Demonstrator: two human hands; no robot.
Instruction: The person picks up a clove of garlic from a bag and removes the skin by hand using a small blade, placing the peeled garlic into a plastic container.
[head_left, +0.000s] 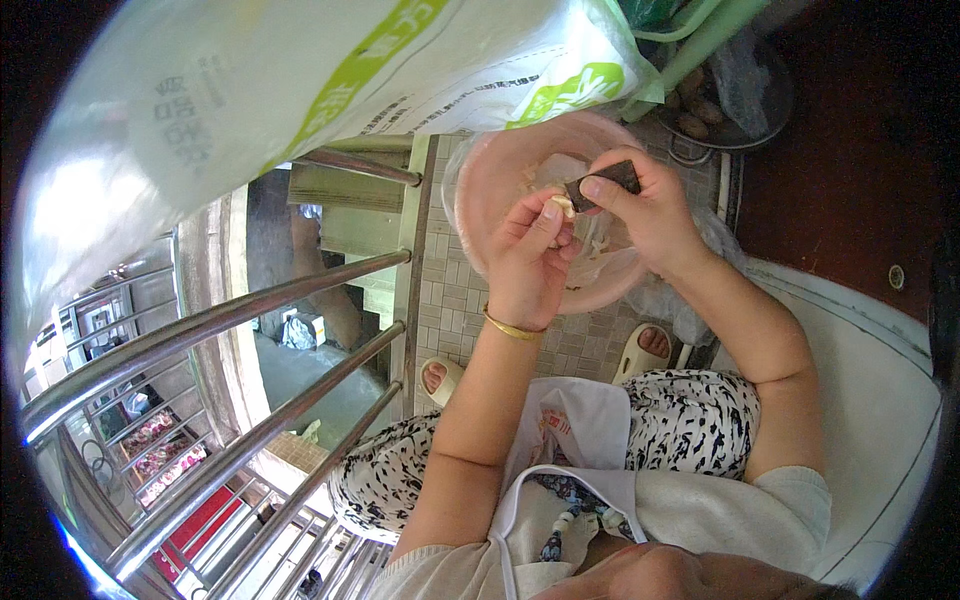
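My left hand (529, 255) pinches a small cream-coloured piece of food (563, 205), perhaps a garlic clove, between thumb and fingers. In my right hand (656, 206) is a short dark rectangular blade (609, 184), with my thumb pressed on its flat side. The blade's near end meets or almost meets the pale piece; exact contact is hidden by the fingers. Both hands are over a pink plastic basin (474, 217) on the floor. Pale scraps and clear plastic film lie inside it, partly covered by my hands.
A large printed plastic bag (450, 67) hangs close overhead. Steel railings (330, 277) run along the left beside a drop. At upper right, a dark pan (765, 112) holds brown roundish items. A white panel (840, 367) is by my right elbow. Tiled floor (454, 292) surrounds the basin.
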